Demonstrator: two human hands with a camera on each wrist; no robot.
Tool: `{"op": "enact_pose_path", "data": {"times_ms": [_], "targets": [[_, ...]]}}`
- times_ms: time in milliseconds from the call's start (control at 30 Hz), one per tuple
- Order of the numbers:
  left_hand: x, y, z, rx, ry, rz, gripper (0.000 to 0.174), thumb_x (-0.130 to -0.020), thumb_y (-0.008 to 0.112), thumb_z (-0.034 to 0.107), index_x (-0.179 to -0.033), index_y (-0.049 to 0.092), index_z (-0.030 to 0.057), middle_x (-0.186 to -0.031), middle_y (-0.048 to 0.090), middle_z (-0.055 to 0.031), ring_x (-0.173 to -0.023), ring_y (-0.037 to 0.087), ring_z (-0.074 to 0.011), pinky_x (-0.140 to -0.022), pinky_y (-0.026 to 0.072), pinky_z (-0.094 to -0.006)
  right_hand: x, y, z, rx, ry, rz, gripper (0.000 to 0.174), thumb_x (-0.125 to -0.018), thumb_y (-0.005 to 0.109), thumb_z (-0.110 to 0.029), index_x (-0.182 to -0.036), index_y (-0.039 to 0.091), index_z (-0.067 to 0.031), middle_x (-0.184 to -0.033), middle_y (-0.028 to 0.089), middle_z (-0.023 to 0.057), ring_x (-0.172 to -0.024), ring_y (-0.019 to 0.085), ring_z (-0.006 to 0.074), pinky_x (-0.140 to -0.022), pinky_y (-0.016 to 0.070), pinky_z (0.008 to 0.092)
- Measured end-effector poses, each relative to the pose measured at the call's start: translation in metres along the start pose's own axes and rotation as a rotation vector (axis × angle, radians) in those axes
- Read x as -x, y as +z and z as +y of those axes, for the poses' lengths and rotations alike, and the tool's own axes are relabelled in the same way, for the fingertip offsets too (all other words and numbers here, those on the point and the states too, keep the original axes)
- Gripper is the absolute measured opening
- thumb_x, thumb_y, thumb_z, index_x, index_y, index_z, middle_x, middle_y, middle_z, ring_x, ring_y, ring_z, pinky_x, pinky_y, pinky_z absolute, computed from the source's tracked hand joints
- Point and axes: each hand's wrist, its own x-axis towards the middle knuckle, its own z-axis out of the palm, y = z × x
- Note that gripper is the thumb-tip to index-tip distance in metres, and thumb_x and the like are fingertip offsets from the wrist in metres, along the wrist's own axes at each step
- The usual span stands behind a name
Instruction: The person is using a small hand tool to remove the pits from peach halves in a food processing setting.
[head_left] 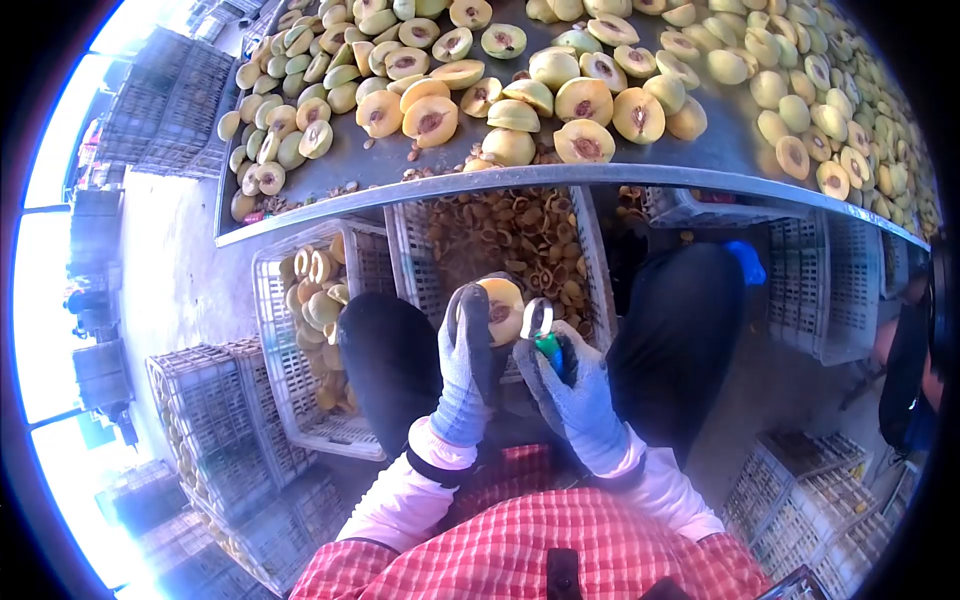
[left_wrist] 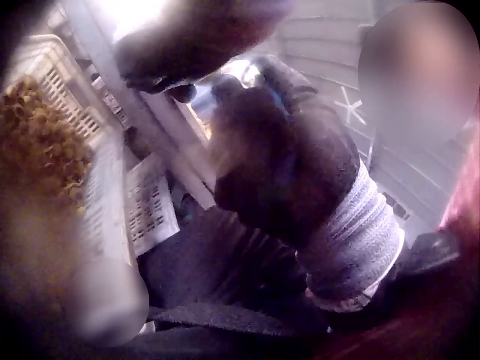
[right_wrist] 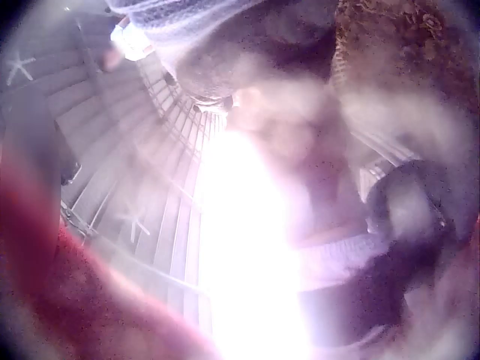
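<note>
In the head view, my left hand, in a grey-and-white work glove with dark palm and fingers, holds a halved yellow peach, its cut face with the brown pit area showing. Close beside it, my right hand, gloved alike, grips a small pitting tool with a green and blue handle. The tool's bright metal loop points up, right by the peach half's edge. Both hands are over my lap, in front of a crate of brown pits and scraps. Both wrist views are dark or glaring and hide the fingertips.
A metal-edged table ahead carries many peach halves. At the left knee stands a white crate with peach halves in it. Stacked crates stand at left, more crates at lower right. A blue object lies beyond the right knee.
</note>
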Motion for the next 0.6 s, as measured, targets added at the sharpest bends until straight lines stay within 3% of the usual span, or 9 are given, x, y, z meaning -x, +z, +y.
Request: {"op": "enact_pose_path", "data": {"times_ms": [167, 300, 500, 600], "targets": [[0.009, 0.011, -0.001, -0.062, 0.065, 0.067, 0.043, -0.100, 0.043, 0.038, -0.113, 0.058, 0.0002, -0.098, 0.061, -0.0079, -0.085, 0.058, -0.0129, -0.078, 0.0478, -0.0268, 0.004, 0.004, 0.019, 0.210, -0.180, 0.012, 0.018, -0.091, 0.056, -0.017, -0.099, 0.053, -0.0011, -0.075, 0.057, 0.0217, -0.071, 0.058, 0.0421, -0.061, 0.0451, 0.0430], [0.012, 0.017, 0.002, 0.134, 0.067, 0.052, 0.038, -0.097, 0.052, 0.034, -0.115, 0.057, 0.0015, -0.100, 0.063, -0.0097, -0.087, 0.061, -0.0146, -0.080, 0.0515, -0.0277, 0.004, 0.007, 0.018, 0.182, -0.260, 0.083, 0.018, -0.091, 0.054, -0.016, -0.100, 0.052, 0.0002, -0.074, 0.056, 0.0234, -0.071, 0.057, 0.0431, -0.062, 0.0448, 0.0443], [0.011, 0.013, -0.009, 0.116, 0.126, -0.027, 0.031, -0.097, 0.053, 0.027, -0.114, 0.057, 0.0009, -0.101, 0.063, -0.0097, -0.089, 0.060, -0.0140, -0.081, 0.0498, -0.0264, 0.007, 0.005, 0.028, 0.113, -0.210, 0.015, 0.020, -0.092, 0.052, -0.014, -0.102, 0.053, 0.0025, -0.081, 0.058, 0.0248, -0.074, 0.057, 0.0439, -0.064, 0.0455, 0.0431], [0.007, 0.012, -0.009, 0.026, 0.075, -0.102, 0.040, -0.098, 0.049, 0.035, -0.113, 0.057, -0.0009, -0.102, 0.063, -0.0089, -0.091, 0.059, -0.0131, -0.081, 0.0478, -0.0261, 0.008, -0.003, 0.036, 0.058, -0.121, -0.073, 0.022, -0.092, 0.050, -0.014, -0.103, 0.055, 0.0040, -0.084, 0.059, 0.0254, -0.073, 0.058, 0.0436, -0.066, 0.0465, 0.0422]]}}
